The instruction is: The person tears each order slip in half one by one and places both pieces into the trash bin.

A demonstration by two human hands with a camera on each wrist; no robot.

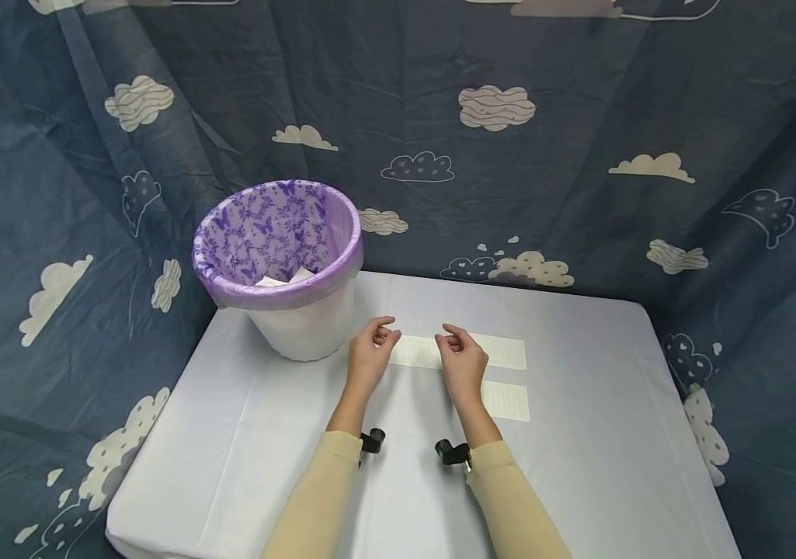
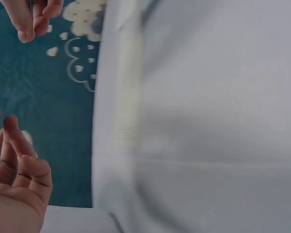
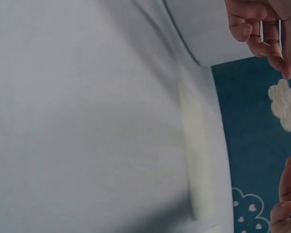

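Note:
In the head view, my left hand (image 1: 372, 353) hovers above the white table with loosely curled fingers and nothing visible between them. My right hand (image 1: 462, 363) mirrors it a short way to the right, its thumb close to the index finger. Below and between them lies a cream paper slip (image 1: 413, 352). Beyond the right hand is another faintly lined slip (image 1: 502, 352), and a third slip (image 1: 507, 401) lies nearer the front. The left wrist view has the left hand (image 2: 17, 179) at lower left; the right wrist view shows part of the right hand (image 3: 288, 194).
A white bin (image 1: 307, 322) with a purple butterfly-patterned liner (image 1: 279, 293) stands at the table's back left, white pieces (image 1: 286, 278) inside it. Around the white-covered table (image 1: 593, 435) hangs a dark blue curtain (image 1: 579, 93) with cloud prints.

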